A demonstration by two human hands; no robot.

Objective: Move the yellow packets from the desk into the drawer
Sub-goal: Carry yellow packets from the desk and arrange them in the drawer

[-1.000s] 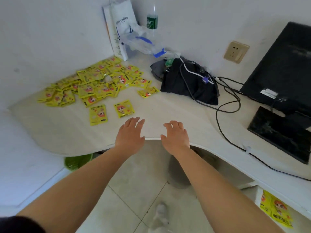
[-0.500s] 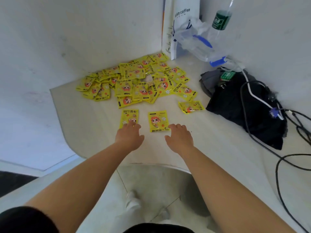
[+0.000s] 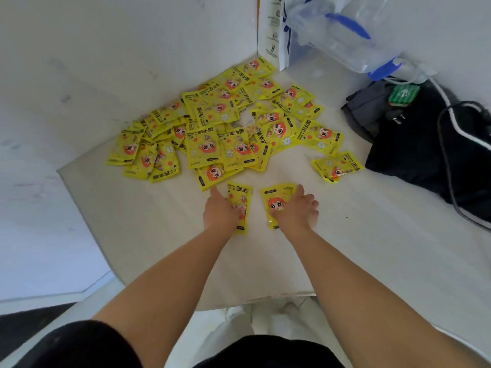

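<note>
Across the counter (image 3: 159, 248), both arms had reached from the near edge to two stray packets, just short of the big pile (image 3: 212, 134) at 12 o'clock. The left hand (image 3: 221, 211) curled its fingers onto the left packet (image 3: 240, 193). The right hand (image 3: 295, 211) pinched the right packet (image 3: 276, 197) with thumb and forefinger. Both packets lay on the counter, so the pick-up looked just begun. The drawer was out of view. At 3 o'clock a black bag (image 3: 414, 155) carried a cable, and I could not tell what the clear plastic bag (image 3: 332, 35) at 1 o'clock held.

Nothing reads clearly: the yellow packets (image 3: 203, 148) carry bold black Chinese characters, too blurred to make out, and the white paper bag (image 3: 271, 27) bears illegible fine print
</note>
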